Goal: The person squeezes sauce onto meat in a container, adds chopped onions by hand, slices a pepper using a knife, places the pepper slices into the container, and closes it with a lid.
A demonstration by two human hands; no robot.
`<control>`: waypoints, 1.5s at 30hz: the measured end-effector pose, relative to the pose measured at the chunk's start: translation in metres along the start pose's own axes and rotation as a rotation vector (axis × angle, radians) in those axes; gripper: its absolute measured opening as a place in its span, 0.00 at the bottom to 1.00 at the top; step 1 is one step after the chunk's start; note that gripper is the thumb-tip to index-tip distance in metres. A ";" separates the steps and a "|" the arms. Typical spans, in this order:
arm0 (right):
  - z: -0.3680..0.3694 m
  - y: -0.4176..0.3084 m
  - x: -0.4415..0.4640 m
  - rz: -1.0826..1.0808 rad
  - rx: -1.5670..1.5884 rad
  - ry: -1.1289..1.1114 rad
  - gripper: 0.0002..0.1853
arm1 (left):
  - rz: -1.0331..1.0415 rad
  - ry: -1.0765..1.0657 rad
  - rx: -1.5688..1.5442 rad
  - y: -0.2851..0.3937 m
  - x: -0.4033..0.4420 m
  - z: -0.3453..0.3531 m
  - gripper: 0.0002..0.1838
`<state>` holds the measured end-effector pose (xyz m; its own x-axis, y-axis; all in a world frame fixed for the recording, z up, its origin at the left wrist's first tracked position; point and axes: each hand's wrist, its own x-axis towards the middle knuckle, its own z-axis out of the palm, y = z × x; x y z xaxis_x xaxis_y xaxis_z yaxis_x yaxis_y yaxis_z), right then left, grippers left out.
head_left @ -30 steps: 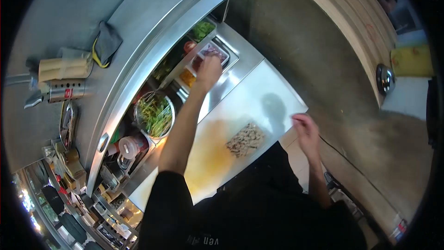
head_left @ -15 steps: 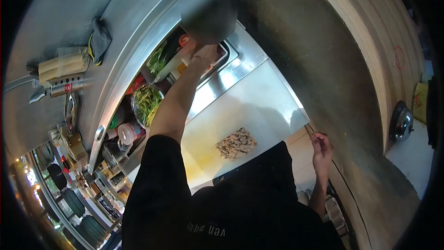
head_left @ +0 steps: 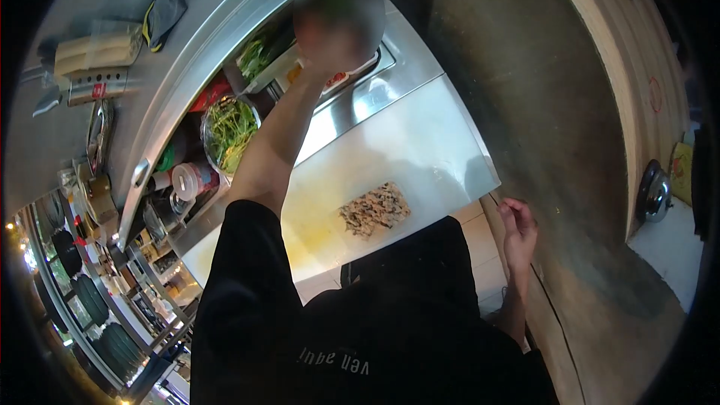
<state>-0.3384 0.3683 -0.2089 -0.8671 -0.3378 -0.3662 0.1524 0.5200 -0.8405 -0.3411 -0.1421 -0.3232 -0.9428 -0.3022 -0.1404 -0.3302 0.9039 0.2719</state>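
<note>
My left arm reaches forward over the food containers. A round blurred patch covers most of my left hand (head_left: 324, 56), so its fingers and anything in them are hidden. Below that hand is a metal-rimmed container (head_left: 367, 69) with something red inside. My right hand (head_left: 519, 225) is held low beside the near right corner of the white cutting board (head_left: 420, 139), fingers curled together, with nothing visible in them. On the board, close to my body, lies a flat rectangle of chopped, brown-and-dark speckled food (head_left: 375, 208). Yellow stains mark the board to its left.
A bowl of green leaves (head_left: 231, 131) and a clear plastic tub (head_left: 193, 180) stand left of my forearm. More greens (head_left: 255, 58) sit farther back. A knife rack (head_left: 97, 86) and a grey-yellow cloth (head_left: 165, 11) are on the metal surface at left. A call bell (head_left: 654, 191) is at far right.
My view has shifted, and the board and bowl appear further left and higher or lower accordingly. My left hand has moved farther under the blurred patch. My right hand stays curled beside the board.
</note>
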 end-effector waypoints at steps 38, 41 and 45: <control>0.188 -0.042 -0.030 0.255 0.105 -1.047 0.13 | -0.501 0.072 -1.126 0.166 -0.362 0.026 0.11; 0.196 -0.050 -0.029 0.197 0.007 -1.050 0.18 | -0.475 0.099 -1.270 0.161 -0.358 0.034 0.13; 0.196 -0.050 -0.028 0.186 -0.169 -1.103 0.18 | -0.456 -0.077 -1.233 0.166 -0.368 0.010 0.13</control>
<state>-0.2290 0.1980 -0.2348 0.0667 -0.7086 -0.7024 0.0971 0.7052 -0.7023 -0.0484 0.1224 -0.2356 -0.7455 -0.4493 -0.4924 -0.4782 -0.1540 0.8646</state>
